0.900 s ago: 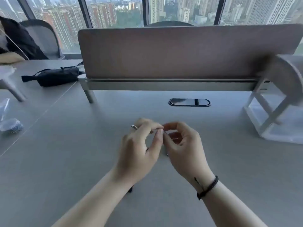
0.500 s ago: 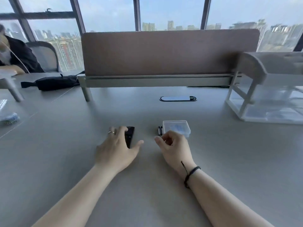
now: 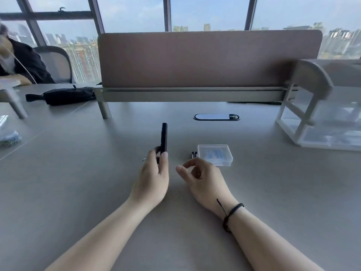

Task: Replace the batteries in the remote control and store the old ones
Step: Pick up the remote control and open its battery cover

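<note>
A slim black remote control [image 3: 164,137] stands on edge, pointing away from me, gripped at its near end by my left hand [image 3: 153,178]. My right hand [image 3: 201,177] hovers beside it with fingers loosely curled and apart, holding nothing. Just beyond my right fingers lie two small dark batteries [image 3: 194,154] on the grey table [image 3: 78,182], touching the left side of a small clear plastic box [image 3: 214,154] with a shut lid and bluish contents.
A brown divider panel [image 3: 205,59] closes off the far table edge, with an oval cable port [image 3: 216,116] before it. A white shelf unit [image 3: 320,114] stands at the right. A black pouch [image 3: 66,95] and a seated person [image 3: 17,63] are at far left.
My left hand has picked the remote up off the table and turned it on edge. My right hand has lifted slightly and uncurled near the batteries.
</note>
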